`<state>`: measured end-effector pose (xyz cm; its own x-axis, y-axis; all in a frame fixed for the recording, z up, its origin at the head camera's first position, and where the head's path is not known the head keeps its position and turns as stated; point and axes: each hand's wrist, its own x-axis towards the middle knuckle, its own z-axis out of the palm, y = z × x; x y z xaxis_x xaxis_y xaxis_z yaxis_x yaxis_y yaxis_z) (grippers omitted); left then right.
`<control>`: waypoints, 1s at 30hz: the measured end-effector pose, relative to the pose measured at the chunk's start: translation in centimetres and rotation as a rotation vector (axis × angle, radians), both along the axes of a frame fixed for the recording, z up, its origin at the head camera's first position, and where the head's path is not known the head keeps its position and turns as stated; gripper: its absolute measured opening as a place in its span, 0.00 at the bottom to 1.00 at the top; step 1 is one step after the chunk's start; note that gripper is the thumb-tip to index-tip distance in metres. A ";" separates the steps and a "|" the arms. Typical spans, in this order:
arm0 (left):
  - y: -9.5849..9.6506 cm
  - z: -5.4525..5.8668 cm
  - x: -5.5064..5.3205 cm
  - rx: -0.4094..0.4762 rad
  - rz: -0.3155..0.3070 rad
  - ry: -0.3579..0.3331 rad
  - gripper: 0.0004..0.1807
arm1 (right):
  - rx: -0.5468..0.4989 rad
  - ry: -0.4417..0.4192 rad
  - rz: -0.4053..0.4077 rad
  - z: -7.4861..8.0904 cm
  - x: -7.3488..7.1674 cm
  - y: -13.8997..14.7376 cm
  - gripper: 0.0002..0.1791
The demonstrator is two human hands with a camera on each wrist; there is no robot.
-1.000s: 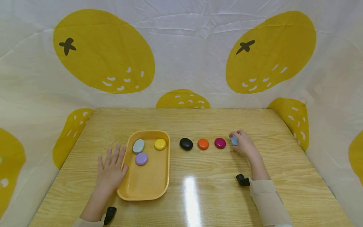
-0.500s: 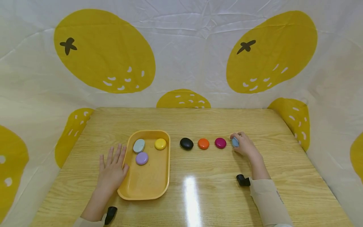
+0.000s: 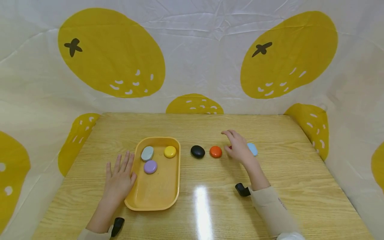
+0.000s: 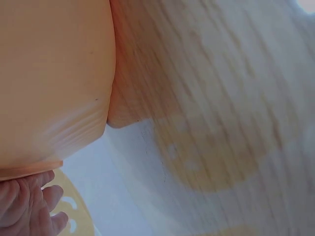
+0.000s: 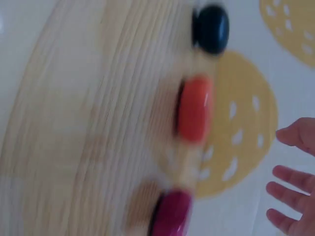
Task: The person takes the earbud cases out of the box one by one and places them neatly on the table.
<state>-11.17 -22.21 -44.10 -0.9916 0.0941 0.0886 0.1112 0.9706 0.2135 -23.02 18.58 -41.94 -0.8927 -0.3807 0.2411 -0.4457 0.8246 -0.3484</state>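
My left hand (image 3: 118, 182) lies with fingers spread beside the yellow-orange tray (image 3: 157, 196), its thumb at the tray's left rim. In the left wrist view the fingers (image 4: 37, 206) are by that rim. My right hand (image 3: 241, 149) hovers over the row of smooth pebble-like pieces, fingers apart and holding nothing. Beneath it, a magenta piece (image 5: 172, 214) is mostly hidden in the head view. To its right lies a light blue piece (image 3: 253, 149), partly covered by the hand. An orange piece (image 3: 215, 152) and a black oval one (image 3: 197, 152) continue the row leftward.
Inside the tray are a grey-green piece (image 3: 147, 154), a yellow piece (image 3: 170, 152) and a purple piece (image 3: 150, 167). The wooden table (image 3: 222, 213) ends at a white cloth (image 3: 198, 66) with yellow fruit prints. Black wrist-mounted parts stick out near both sleeves.
My right hand has let go of the light blue piece, which now lies at the row's right end. The hand has moved left over the magenta piece. My left hand stays put.
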 end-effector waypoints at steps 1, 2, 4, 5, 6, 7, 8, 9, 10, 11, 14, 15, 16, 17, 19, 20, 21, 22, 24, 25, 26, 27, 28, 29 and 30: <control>0.0 0.0 0.0 -0.004 0.000 0.002 0.32 | -0.010 0.036 0.034 0.1 0.0 -1.1 0.29; 0.0 0.0 -0.1 -0.007 0.000 0.007 0.32 | -0.021 0.058 0.066 0.2 0.0 -2.3 0.28; 0.1 0.0 -0.1 -0.008 -0.002 0.015 0.32 | -0.032 0.077 0.122 0.2 0.1 -4.6 0.28; 0.1 0.1 -0.1 -0.009 -0.003 0.017 0.32 | -0.041 0.076 0.148 0.3 0.2 -5.8 0.27; 0.1 0.1 -0.1 -0.012 -0.003 0.019 0.32 | -0.039 0.083 0.174 0.2 0.3 -6.9 0.27; 0.1 0.1 -0.1 -0.015 -0.004 0.018 0.32 | -0.030 0.090 0.195 0.2 0.5 -8.0 0.26; 0.1 0.1 -0.1 -0.015 -0.004 0.017 0.32 | -0.012 0.094 0.218 0.2 0.7 -9.1 0.26; 0.1 0.1 -0.1 -0.015 -0.005 0.013 0.32 | 0.013 0.096 0.240 0.1 0.9 -10.1 0.26; 0.1 0.0 0.0 -0.014 -0.005 0.010 0.32 | 0.037 0.096 0.266 0.2 1.2 -11.1 0.26; 0.1 0.1 0.0 -0.015 -0.005 0.009 0.32 | 0.068 0.100 0.292 0.2 1.5 -12.1 0.26; 0.1 0.0 0.0 -0.010 -0.003 0.004 0.32 | 0.174 0.101 0.378 0.3 2.3 -14.8 0.27; 0.0 0.0 0.0 -0.010 -0.003 0.003 0.32 | 0.205 0.096 0.406 0.3 2.5 -15.6 0.26; 0.0 0.1 0.0 -0.012 -0.003 0.006 0.32 | 0.234 0.091 0.432 0.3 2.7 -16.3 0.26; 0.0 0.1 0.0 -0.015 -0.003 0.008 0.32 | 0.272 0.083 0.451 0.2 2.8 -17.0 0.27; 0.1 0.1 0.0 -0.018 -0.003 0.012 0.32 | 0.340 0.066 0.486 -0.1 3.0 -18.1 0.27; 0.1 0.1 0.0 -0.023 -0.003 0.016 0.32 | 0.368 0.055 0.499 -0.3 3.1 -18.6 0.27; 0.0 0.1 0.0 -0.028 -0.003 0.019 0.32 | 0.390 0.044 0.512 -0.4 3.2 -19.1 0.27; 0.0 0.1 0.0 -0.028 -0.005 0.020 0.32 | 0.407 0.035 0.525 -0.5 3.3 -19.6 0.27; 0.0 0.1 0.1 -0.028 -0.007 0.021 0.33 | 0.423 0.028 0.548 -0.9 3.5 -20.5 0.26; 0.0 0.0 0.1 -0.028 -0.008 0.023 0.33 | 0.419 0.029 0.559 -1.0 3.5 -20.9 0.25; 0.0 0.0 0.1 -0.028 -0.010 0.025 0.33 | 0.421 0.033 0.565 -1.1 3.6 -21.3 0.25; 0.0 0.0 0.1 -0.028 -0.011 0.026 0.33 | 0.426 0.041 0.572 -1.3 3.7 -21.6 0.24; 0.0 0.0 0.1 -0.028 -0.013 0.027 0.33 | 0.438 0.050 0.575 -1.6 3.7 -21.9 0.24; 0.0 0.0 0.1 -0.029 -0.015 0.026 0.33 | 0.450 0.053 0.575 -1.8 3.7 -22.2 0.24; 0.0 0.0 0.2 -0.029 -0.016 0.024 0.33 | 0.463 0.054 0.575 -2.0 3.8 -22.5 0.24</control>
<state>-11.01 -22.21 -44.14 -0.9877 0.1124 0.1091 0.1311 0.9744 0.1828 -19.22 -3.91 -43.95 -0.5131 -0.8581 -0.0194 -0.8583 0.5129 0.0130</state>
